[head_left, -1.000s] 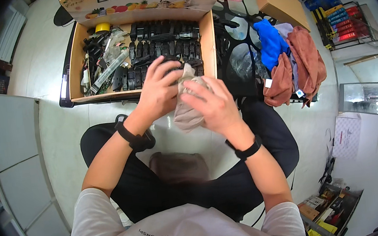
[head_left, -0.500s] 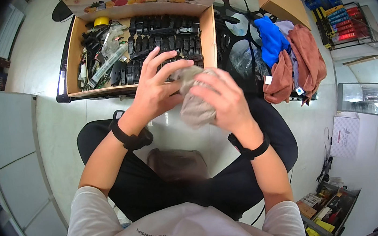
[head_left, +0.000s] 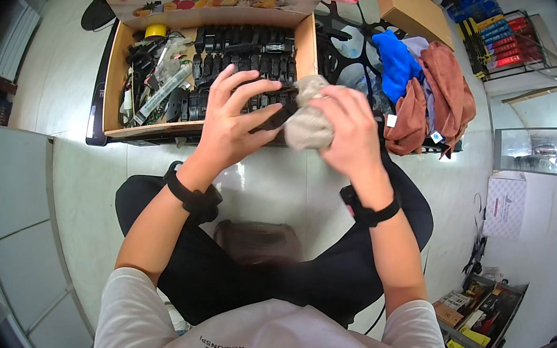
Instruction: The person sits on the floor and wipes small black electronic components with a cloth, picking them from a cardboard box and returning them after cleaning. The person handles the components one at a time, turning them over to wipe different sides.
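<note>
My right hand (head_left: 347,120) is closed round a bunched grey-beige cloth (head_left: 309,127), held out over the near edge of the open box. Facing it, my left hand (head_left: 234,120) has its fingers curved round a small dark object (head_left: 277,117), mostly hidden by the fingers and the cloth, so its kind is unclear. Cloth and dark object are close together or touching. Beyond my hands lies the wide cardboard box (head_left: 307,49), holding rows of small black devices (head_left: 244,35) on its right side. Loose cables and clear plastic bags (head_left: 166,55) fill its left side.
To the right of the box, blue (head_left: 399,65) and brown cloths (head_left: 449,94) are heaped on a black patterned surface. A plain brown carton (head_left: 410,1) stands behind them. White cabinets (head_left: 14,199) line the left. Below my hands, a dark brownish object (head_left: 257,241) lies between my legs.
My right hand has moved right and slightly away from the left, taking the cloth along. The dark object at my left fingers now shows. My left hand has stayed nearly in place.
</note>
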